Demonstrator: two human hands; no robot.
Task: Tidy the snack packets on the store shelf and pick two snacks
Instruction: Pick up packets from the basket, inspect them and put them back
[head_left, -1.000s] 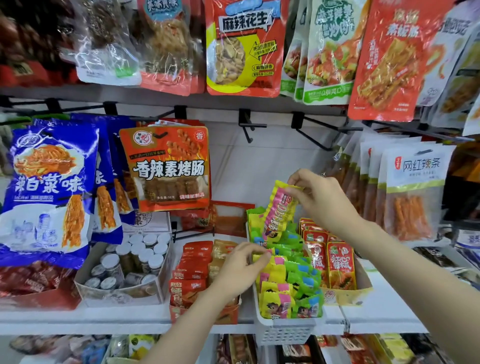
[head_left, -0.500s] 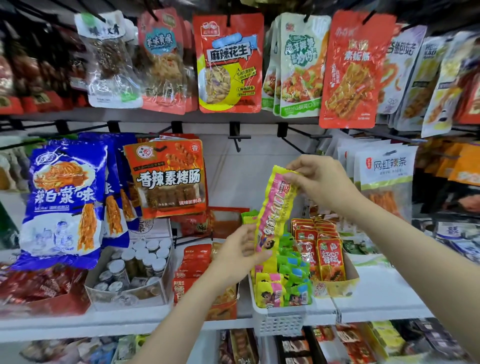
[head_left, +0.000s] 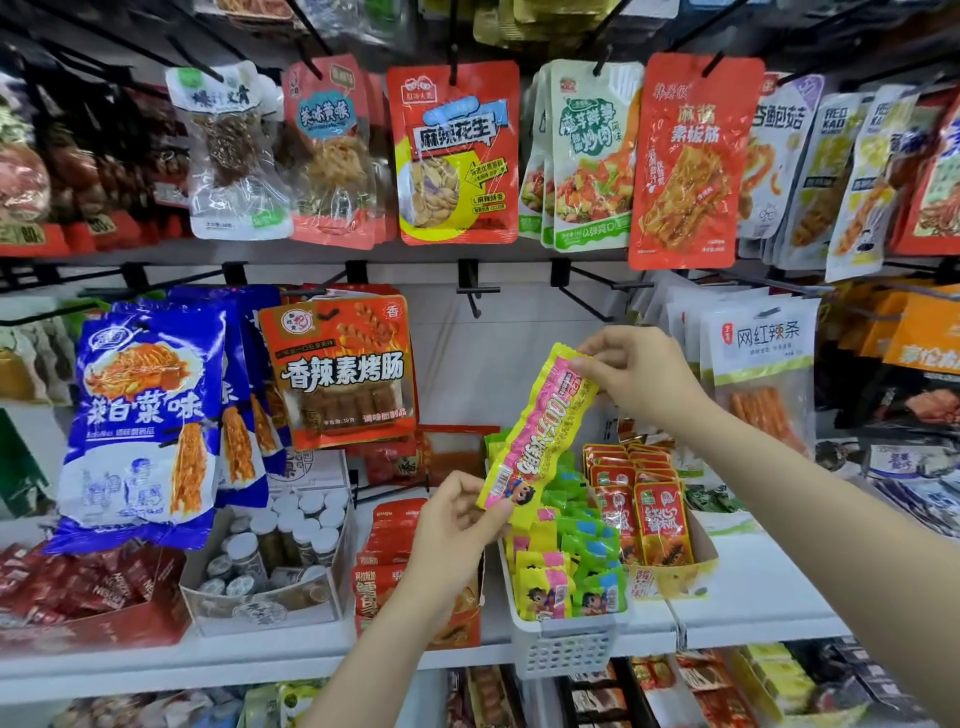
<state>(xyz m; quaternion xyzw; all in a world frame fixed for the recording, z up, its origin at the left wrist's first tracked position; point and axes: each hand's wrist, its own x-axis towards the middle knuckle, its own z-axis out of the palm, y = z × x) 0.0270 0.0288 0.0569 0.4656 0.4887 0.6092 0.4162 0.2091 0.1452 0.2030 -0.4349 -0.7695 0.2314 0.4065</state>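
Above the white basket (head_left: 563, 644), both hands had the long snack packet (head_left: 537, 434) stretched out on a slant. The right hand (head_left: 641, 374) pinched its top end with curled fingers, and the left hand (head_left: 457, 512) pinched the bottom end. What a bright one it was: yellow and pink wrapper, big lettering down its length, a barcode and a cartoon child near the lower end. Compared with half a second before, the packet had come up, clear of the basket's packed yellow, pink and green packets, and the left hand, open beneath it then, now gripped it. Left of the basket hung the orange sausage pack (head_left: 340, 371).
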